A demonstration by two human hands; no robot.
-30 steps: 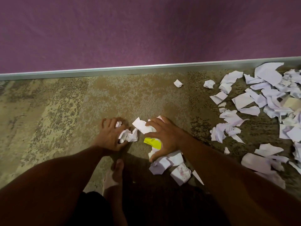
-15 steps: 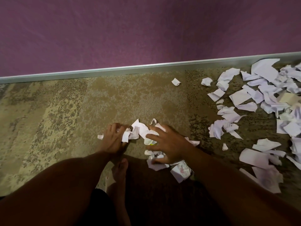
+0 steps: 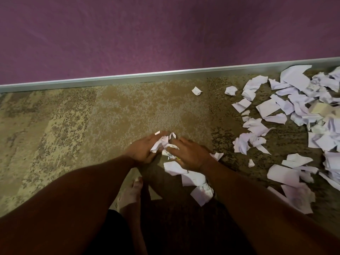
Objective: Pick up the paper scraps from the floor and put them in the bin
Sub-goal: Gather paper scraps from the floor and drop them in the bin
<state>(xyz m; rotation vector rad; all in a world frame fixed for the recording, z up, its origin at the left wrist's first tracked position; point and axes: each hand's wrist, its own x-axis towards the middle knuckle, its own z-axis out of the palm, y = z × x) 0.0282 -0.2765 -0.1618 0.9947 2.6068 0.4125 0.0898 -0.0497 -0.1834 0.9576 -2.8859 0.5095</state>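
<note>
Paper scraps [image 3: 166,144], bunched on the carpet [image 3: 128,107] between both hands. Left hand [image 3: 145,150] curled round a crumpled wad; right hand [image 3: 191,155] cupped over more, grip unclear. Gathering step, judged. Next: squeezing the bunch together, lifting clear. Larger scatter [image 3: 294,111] well apart to the right. Bin out of view.

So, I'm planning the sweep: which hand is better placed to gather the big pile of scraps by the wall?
Right, probably. The right hand lies nearer the big pile spread along that side; the left hand is farther off and already grips crumpled scraps.
</note>
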